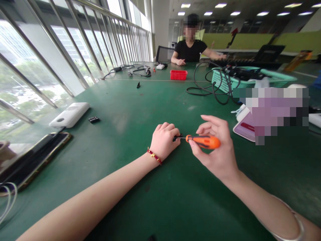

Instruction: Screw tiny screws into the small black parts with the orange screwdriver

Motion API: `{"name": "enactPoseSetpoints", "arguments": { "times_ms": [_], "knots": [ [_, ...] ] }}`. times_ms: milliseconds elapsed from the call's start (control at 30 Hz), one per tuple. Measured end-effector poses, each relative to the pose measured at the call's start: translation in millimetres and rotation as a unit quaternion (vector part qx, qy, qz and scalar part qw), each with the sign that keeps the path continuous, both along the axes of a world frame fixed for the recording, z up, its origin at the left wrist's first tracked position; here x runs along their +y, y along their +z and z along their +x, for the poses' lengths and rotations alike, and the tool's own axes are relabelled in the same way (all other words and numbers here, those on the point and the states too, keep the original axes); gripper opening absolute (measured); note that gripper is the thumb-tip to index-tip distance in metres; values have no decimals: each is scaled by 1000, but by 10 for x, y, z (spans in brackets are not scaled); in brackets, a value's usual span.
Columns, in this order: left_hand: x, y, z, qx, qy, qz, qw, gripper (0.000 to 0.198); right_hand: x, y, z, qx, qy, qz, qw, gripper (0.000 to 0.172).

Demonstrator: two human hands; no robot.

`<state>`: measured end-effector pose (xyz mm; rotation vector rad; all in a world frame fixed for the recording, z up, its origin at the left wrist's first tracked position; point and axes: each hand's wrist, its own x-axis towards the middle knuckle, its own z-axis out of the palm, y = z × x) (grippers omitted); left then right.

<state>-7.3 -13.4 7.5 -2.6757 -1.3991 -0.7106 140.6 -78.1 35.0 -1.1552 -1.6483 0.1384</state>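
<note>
Over the middle of the green table [120, 187], my left hand [165, 140] is closed around a small black part [177, 137], most of which my fingers hide. My right hand [218, 147] holds an orange and black screwdriver [205, 141] by its handle, lying level between thumb and fingers. The other fingers of this hand are loosely curled and raised. The screwdriver's thin metal shaft points left and meets the black part at my left fingertips. Whether its tip sits in a screw is too small to tell.
A small black piece [94, 119] lies near a white device [70, 114] and a phone [37, 160] on the left. Farther off are a red bin [178, 75], another black bit [138, 85] and a teal basket [220, 82] with cables. A person [192, 50] sits opposite.
</note>
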Motion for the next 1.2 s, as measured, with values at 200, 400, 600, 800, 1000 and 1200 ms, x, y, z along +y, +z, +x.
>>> {"name": "enactPoseSetpoints", "arguments": {
  "times_ms": [200,400,600,800,1000,1200],
  "knots": [
    [2,4,-2,-1,-4,-6,1000,8,-44,27,5,-50,41,-77,995,21],
    [5,-1,-1,-1,-2,-2,1000,8,-6,7,6,15,1,1,1000,50],
    [4,-4,-3,-4,-6,-5,1000,7,-39,25,13,-26,22,-55,998,32],
    [8,-9,-1,-5,-1,3,1000,9,-19,25,1,18,9,16,1000,45],
    [10,-11,-7,-7,-6,-4,1000,7,-28,2,13,19,-3,-33,999,46],
    [15,-21,-6,-10,-4,3,1000,8,-73,46,-8,-21,6,-48,999,19]
  ]
}}
